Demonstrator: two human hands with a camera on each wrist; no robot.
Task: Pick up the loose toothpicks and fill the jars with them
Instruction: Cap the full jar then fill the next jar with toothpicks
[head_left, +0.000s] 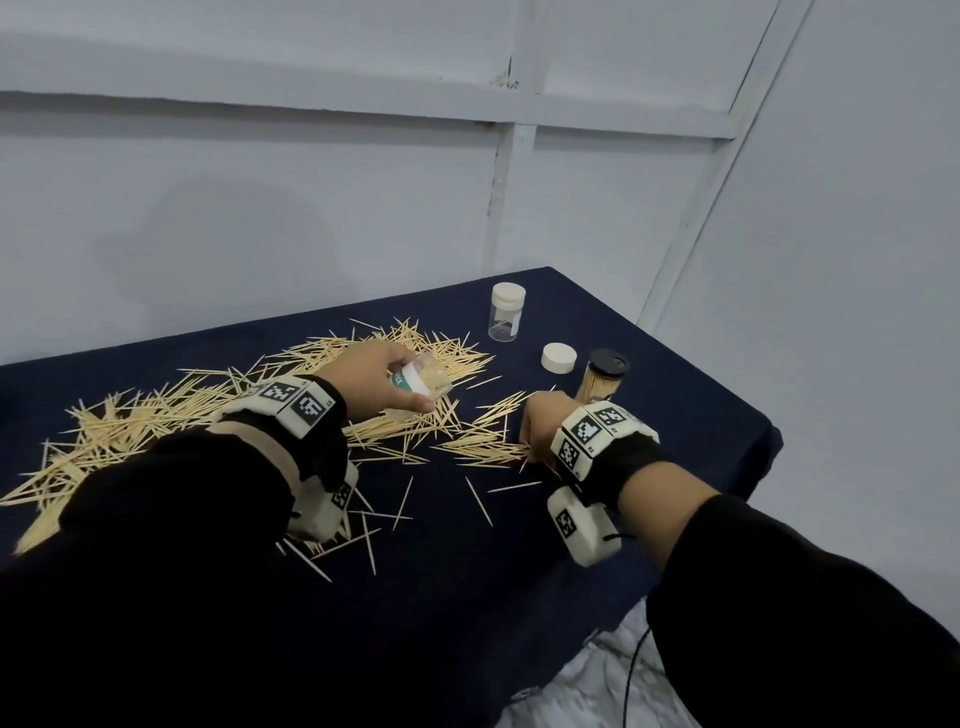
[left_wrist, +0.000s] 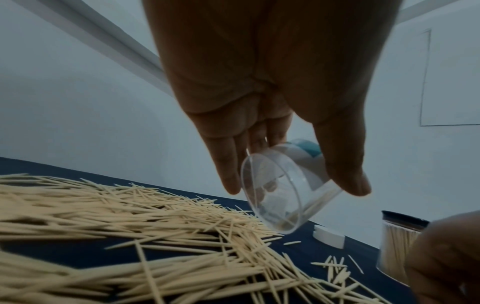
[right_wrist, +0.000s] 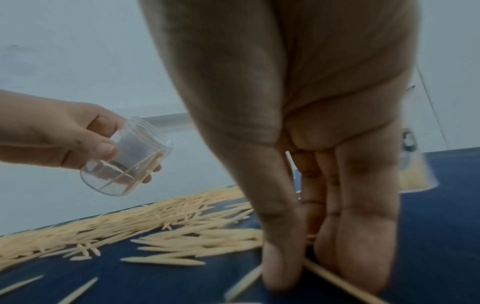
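Pinching toothpicks (right_wrist: 207, 242) under right hand (head_left: 545, 421) – jar (head_left: 423, 382) in left grip (head_left: 374, 374).

both arms wear long black sleeves (head_left: 171, 499). each wrist carries a black strap (head_left: 631, 467) holding white, block-shaped modules (head_left: 584, 527) printed with black-and-white square markers (head_left: 587, 431). the left hand (head_left: 374, 374) and right hand (head_left: 543, 421) are bare. a thin black cable (head_left: 636, 660), possibly from the right module, hangs below the right forearm.
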